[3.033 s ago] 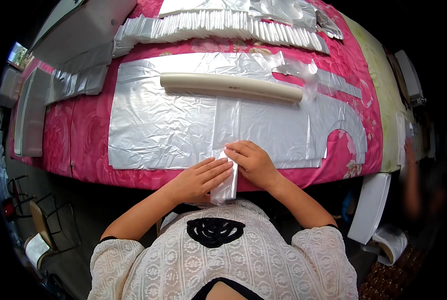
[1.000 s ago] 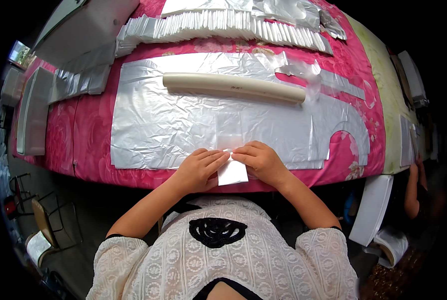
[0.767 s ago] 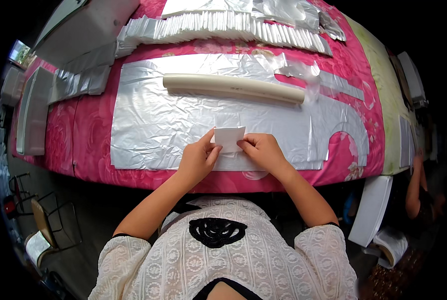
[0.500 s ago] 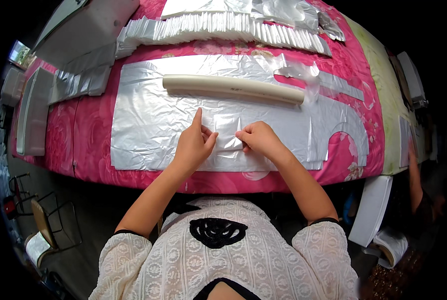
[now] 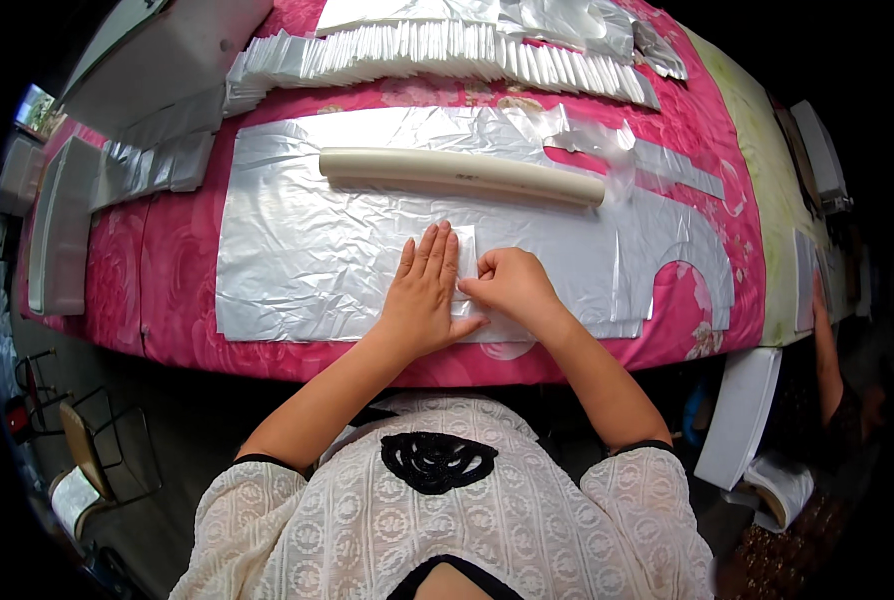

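Observation:
My left hand (image 5: 424,290) lies flat, fingers together, on a small folded white plastic piece (image 5: 464,243) that rests on a large silvery plastic sheet (image 5: 307,250). My right hand (image 5: 507,285) is curled beside it, fingertips pinching the folded piece's right edge. The sheet is spread over a pink flowered tablecloth (image 5: 157,290). A long cream tube (image 5: 462,176) lies across the sheet just beyond my hands.
A long row of folded white plastic pieces (image 5: 437,50) runs along the far side. Silvery stacks (image 5: 152,165) and flat grey boards (image 5: 57,240) sit at the left. Another person's arm (image 5: 827,350) shows at the right edge. A metal chair (image 5: 87,460) stands lower left.
The folded white piece moved from the table's near edge up onto the sheet. My left hand went from gripping it to pressing flat on it; my right hand stayed at its right edge.

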Demonstrator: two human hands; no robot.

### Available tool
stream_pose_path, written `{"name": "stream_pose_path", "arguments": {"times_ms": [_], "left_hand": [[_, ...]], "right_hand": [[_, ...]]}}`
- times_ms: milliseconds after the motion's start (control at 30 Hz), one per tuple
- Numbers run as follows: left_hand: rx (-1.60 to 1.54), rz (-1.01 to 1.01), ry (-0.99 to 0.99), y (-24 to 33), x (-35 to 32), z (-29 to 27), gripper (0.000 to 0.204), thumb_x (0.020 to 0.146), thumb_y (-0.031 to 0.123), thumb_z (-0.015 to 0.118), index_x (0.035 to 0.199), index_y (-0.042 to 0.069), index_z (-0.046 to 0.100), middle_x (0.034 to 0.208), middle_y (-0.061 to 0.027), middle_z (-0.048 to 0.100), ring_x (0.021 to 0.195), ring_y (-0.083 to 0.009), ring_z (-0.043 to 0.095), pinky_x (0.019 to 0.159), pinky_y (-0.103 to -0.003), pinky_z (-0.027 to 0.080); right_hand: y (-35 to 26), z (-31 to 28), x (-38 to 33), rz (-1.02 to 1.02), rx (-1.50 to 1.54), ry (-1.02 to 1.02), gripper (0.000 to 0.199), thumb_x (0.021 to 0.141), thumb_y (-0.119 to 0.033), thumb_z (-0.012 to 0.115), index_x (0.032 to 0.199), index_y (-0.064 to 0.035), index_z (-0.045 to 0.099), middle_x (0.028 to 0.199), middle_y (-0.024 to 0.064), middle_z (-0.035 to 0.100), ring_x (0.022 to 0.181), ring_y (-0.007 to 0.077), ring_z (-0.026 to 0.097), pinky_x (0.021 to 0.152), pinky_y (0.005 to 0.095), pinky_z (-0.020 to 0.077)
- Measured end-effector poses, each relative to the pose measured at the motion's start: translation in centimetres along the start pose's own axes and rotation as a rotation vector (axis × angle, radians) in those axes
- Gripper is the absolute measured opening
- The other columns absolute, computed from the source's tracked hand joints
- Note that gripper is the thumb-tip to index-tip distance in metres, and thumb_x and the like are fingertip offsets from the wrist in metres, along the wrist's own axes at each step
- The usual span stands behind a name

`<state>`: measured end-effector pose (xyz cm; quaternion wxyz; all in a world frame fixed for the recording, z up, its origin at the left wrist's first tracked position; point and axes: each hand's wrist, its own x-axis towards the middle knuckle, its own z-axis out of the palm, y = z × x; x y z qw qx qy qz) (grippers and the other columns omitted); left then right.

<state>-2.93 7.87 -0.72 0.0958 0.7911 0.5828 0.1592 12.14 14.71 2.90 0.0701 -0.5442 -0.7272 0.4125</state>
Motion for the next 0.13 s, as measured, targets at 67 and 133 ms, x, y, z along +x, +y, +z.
{"name": "stream_pose_path", "arguments": {"times_ms": [67, 133], "left_hand": [[0.017, -0.016, -0.005, -0.02, -0.06, 0.0, 0.102, 0.073, 0.062, 0.052, 0.136, -0.011, 0.019, 0.145, -0.026, 0.016, 0.138, -0.0351, 0.01, 0.11, -0.048, 0.006], [0.029, -0.019, -0.003, 0.01, -0.06, -0.2, 0.103, 0.073, 0.063, 0.052, 0.136, -0.011, 0.019, 0.145, -0.0259, 0.016, 0.138, -0.0351, 0.009, 0.11, -0.048, 0.005]], "right_hand": [[-0.75, -0.01, -1.13, -0.055, -0.104, 0.086, 0.022, 0.064, -0.025, 0.07, 0.066, -0.0043, 0.064, 0.065, 0.0117, 0.065, 0.063, 0.028, 0.062, 0.06, 0.0353, 0.0496], [-0.81, -0.67, -1.58, -0.049, -0.352, 0.071, 0.026, 0.061, -0.029, 0.072, 0.075, -0.0078, 0.066, 0.07, 0.0105, 0.066, 0.065, 0.0267, 0.063, 0.063, 0.0359, 0.0501]]}}
